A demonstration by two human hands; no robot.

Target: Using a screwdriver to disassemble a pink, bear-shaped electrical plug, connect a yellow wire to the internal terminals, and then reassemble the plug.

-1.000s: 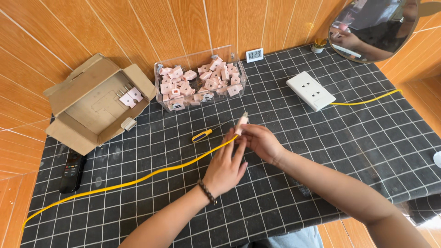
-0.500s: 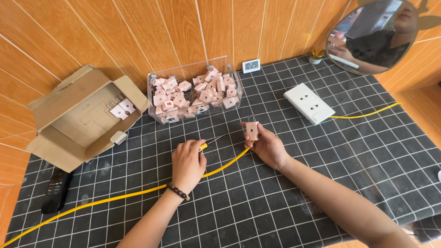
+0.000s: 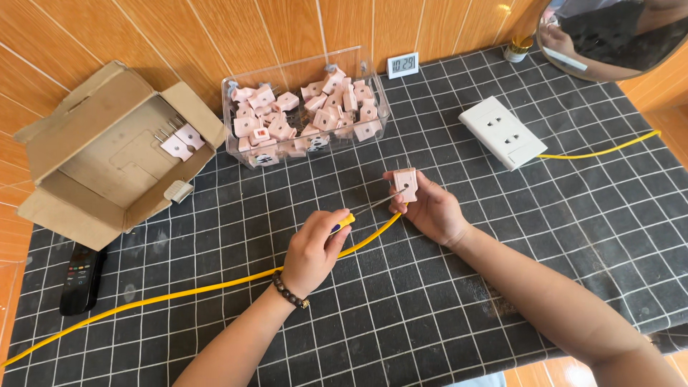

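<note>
Screwdriver tip meets pink plug above the checked bench.

The right hand (image 3: 430, 208) grips a small pink square plastic plug (image 3: 405, 184), held upright just above the bench (image 3: 502, 301) with its black grid-patterned cloth, broad face toward us. The left hand (image 3: 315, 247) is curled shut around a yellow-handled screwdriver (image 3: 352, 217); its long axis runs from lower left to upper right, thin metal shaft pointing at the plug's lower edge. A long yellow cable (image 3: 179, 292) trails left across the cloth from beneath the right hand. Behind them sits a clear plastic box of pink plugs (image 3: 304, 115), an open cardboard box (image 3: 107, 158) to the left, a white socket block (image 3: 503, 132) to the right.
</note>
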